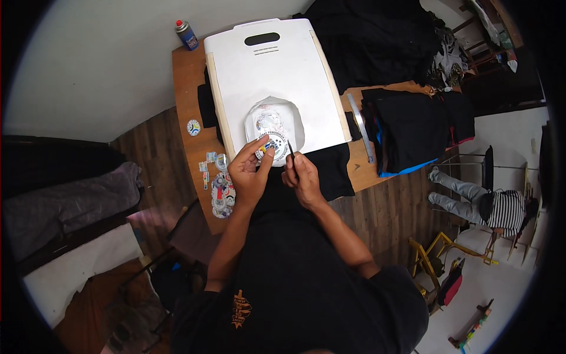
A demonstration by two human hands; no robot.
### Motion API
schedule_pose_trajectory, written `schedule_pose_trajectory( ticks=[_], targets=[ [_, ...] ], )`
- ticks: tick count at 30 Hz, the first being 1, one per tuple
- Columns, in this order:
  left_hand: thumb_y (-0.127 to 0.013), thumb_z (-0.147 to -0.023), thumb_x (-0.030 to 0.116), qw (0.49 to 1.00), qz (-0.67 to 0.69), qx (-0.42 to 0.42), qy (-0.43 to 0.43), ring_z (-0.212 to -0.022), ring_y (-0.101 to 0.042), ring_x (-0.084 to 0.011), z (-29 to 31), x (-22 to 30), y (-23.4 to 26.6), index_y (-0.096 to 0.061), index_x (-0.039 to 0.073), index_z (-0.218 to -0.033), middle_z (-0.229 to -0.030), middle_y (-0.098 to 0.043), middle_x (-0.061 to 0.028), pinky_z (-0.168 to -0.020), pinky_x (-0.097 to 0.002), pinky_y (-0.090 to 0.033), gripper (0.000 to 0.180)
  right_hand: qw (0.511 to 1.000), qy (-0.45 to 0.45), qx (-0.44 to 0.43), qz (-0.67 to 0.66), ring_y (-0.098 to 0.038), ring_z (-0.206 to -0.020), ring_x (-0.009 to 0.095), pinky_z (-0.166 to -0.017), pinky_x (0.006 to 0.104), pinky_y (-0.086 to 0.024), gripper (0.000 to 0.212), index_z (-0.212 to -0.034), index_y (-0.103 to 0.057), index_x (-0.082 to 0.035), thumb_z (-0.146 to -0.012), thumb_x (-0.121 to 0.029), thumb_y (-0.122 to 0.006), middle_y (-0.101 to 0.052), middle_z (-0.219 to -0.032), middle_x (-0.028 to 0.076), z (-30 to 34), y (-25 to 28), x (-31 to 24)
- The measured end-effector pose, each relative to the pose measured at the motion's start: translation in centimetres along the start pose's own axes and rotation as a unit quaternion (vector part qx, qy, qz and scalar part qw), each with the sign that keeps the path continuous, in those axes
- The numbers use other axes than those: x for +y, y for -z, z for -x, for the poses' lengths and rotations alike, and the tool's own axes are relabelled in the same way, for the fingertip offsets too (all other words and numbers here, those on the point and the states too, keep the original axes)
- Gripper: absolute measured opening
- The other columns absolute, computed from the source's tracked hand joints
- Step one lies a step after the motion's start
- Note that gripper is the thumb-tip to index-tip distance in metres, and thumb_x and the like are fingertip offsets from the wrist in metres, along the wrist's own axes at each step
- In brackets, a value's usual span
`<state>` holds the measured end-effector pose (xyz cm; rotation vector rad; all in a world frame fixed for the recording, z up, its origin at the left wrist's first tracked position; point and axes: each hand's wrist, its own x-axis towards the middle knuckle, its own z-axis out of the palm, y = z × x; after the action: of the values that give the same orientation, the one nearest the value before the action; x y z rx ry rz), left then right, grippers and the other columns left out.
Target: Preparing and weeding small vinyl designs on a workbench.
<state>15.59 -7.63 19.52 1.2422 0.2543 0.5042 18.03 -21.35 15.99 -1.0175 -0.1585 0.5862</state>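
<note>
My left hand [249,172] pinches a round white printed sticker or patch [275,140] with a coloured emblem, fingers closed on its left side. My right hand [303,180] is closed round a slim dark pointed tool [290,148], whose tip rests at the disc's right edge; I cannot tell its exact kind. Both hands are over the near end of a white panel [283,74] with a handle slot. Behind the disc, a rounded white hollow [293,121] in the panel holds faintly printed pieces. Black cloth [330,171] lies under the panel's near edge.
Left on the wooden table [187,76] are a heap of printed round pieces [222,197], one single disc [194,127] and a red-capped can [187,35]. A metal ruler [361,128] and folded black fabric [407,127] lie right. Another person [504,209] is further right.
</note>
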Motion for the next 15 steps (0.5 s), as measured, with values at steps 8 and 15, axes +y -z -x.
schedule_pose_trajectory(
  ticks=[8, 15],
  targets=[
    [-0.062, -0.091, -0.008, 1.000, 0.012, 0.000, 0.009, -0.100, -0.061, -0.0134, 0.06, 0.38, -0.04, -0.061, -0.011, -0.122, -0.115, -0.065, -0.0154, -0.083, -0.0224, -0.050, 0.031, 1.000, 0.003, 0.002, 0.000, -0.028, -0.049, 0.006, -0.049, 0.0228, -0.027, 0.036, -0.092, -0.049, -0.006, -0.108, -0.036, -0.035, -0.032, -0.058, -0.005, 0.04, 0.06, 0.00],
    [-0.061, -0.092, -0.007, 0.999, 0.023, 0.003, 0.022, -0.094, -0.062, -0.0106, 0.26, 0.36, 0.02, -0.061, -0.011, -0.122, -0.110, -0.067, -0.0135, -0.079, -0.0194, -0.049, 0.030, 1.000, -0.005, -0.002, 0.005, -0.028, -0.049, 0.006, -0.049, 0.0231, -0.027, 0.036, -0.092, -0.050, -0.006, -0.108, -0.036, -0.036, -0.032, -0.058, -0.005, 0.13, 0.02, 0.18]
  ],
)
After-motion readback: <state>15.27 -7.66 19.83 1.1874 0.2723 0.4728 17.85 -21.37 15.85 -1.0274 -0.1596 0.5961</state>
